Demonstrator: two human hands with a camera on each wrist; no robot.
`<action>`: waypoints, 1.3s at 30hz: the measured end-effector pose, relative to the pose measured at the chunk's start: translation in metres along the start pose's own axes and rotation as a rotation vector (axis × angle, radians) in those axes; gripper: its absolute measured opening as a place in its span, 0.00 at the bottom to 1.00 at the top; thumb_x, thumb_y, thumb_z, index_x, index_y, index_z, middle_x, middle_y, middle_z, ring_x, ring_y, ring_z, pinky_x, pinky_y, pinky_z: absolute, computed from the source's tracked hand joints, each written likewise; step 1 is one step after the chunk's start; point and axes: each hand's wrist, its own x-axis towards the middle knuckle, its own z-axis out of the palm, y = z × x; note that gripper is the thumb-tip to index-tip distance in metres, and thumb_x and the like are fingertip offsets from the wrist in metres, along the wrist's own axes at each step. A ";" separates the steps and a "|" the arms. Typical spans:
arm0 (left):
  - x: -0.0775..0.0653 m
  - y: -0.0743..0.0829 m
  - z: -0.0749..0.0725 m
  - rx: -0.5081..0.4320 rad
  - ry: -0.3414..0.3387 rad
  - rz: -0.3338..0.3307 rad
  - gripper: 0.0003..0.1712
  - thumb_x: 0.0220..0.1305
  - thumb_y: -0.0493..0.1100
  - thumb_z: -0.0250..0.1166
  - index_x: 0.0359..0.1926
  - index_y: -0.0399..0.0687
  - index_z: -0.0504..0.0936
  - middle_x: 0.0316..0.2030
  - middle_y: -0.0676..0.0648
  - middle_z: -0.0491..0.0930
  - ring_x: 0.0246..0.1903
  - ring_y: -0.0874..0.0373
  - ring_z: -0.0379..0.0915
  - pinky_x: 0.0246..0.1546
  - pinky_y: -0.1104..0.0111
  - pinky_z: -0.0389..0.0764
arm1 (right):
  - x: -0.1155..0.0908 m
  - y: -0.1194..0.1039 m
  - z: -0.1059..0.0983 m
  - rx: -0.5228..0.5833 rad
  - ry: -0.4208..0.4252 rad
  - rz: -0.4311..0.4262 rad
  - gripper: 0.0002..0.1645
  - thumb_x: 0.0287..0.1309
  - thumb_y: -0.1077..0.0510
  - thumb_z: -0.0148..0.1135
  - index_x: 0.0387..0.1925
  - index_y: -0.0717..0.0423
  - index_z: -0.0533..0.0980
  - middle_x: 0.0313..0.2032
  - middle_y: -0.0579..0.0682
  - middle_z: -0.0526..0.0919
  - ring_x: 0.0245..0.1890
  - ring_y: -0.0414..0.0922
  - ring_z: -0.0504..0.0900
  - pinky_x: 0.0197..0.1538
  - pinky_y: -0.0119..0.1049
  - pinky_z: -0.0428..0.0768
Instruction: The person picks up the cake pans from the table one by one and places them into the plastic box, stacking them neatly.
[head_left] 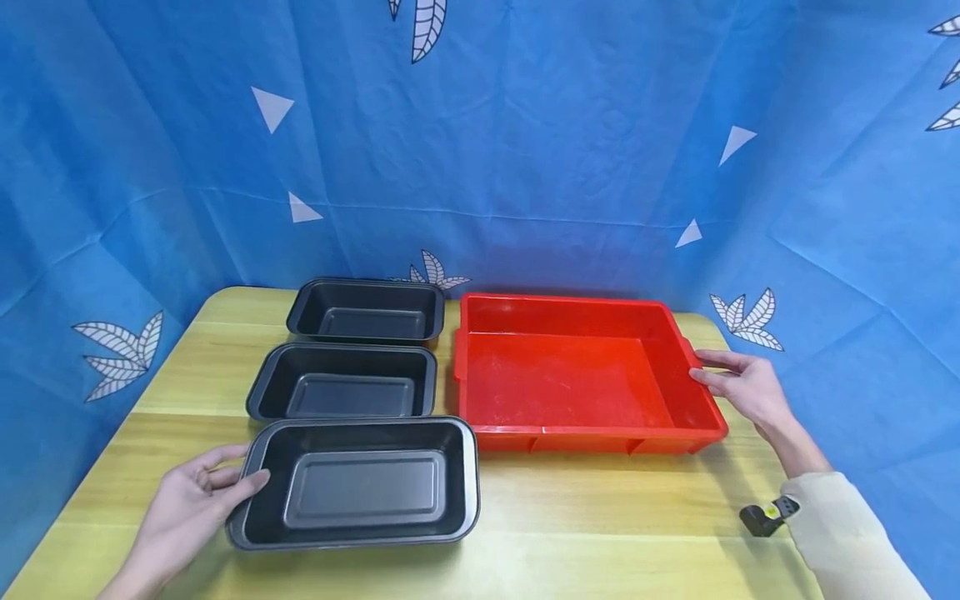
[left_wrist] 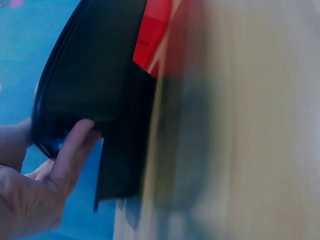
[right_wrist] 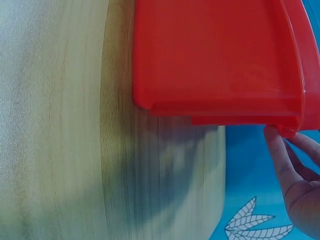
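My left hand grips the left end of a dark metal loaf pan, thumb over the rim and fingers beneath it. In the left wrist view this loaf pan is held above the wooden table, its outer side facing the camera. A large red plastic tray sits to the right, its inside bare. At its right end my right hand pinches the rim. The right wrist view shows fingertips just under the lip of the red tray.
Two more dark loaf pans, a middle one and a back one, stand in a column behind the held pan. The wooden table ends at a blue patterned cloth. A small black device is at the right sleeve.
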 end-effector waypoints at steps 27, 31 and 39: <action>0.010 0.096 0.040 -0.286 -0.024 0.244 0.32 0.69 0.39 0.71 0.70 0.34 0.72 0.42 0.53 0.93 0.33 0.68 0.89 0.34 0.72 0.90 | -0.001 -0.002 0.001 0.015 -0.011 0.001 0.38 0.72 0.51 0.67 0.71 0.72 0.69 0.34 0.16 0.80 0.34 0.24 0.86 0.41 0.20 0.87; 0.017 0.110 0.050 -0.328 -0.039 0.282 0.29 0.70 0.37 0.69 0.68 0.33 0.74 0.43 0.48 0.93 0.33 0.66 0.90 0.34 0.71 0.91 | -0.002 -0.001 0.000 0.005 -0.012 0.004 0.38 0.72 0.51 0.67 0.71 0.71 0.69 0.34 0.16 0.80 0.33 0.25 0.87 0.42 0.20 0.87; 0.030 0.136 0.071 -0.361 -0.043 0.300 0.27 0.68 0.37 0.70 0.66 0.36 0.77 0.49 0.37 0.91 0.33 0.66 0.90 0.33 0.71 0.90 | 0.000 0.001 -0.001 -0.008 -0.014 0.009 0.38 0.72 0.50 0.67 0.72 0.70 0.69 0.36 0.18 0.82 0.34 0.25 0.87 0.43 0.22 0.87</action>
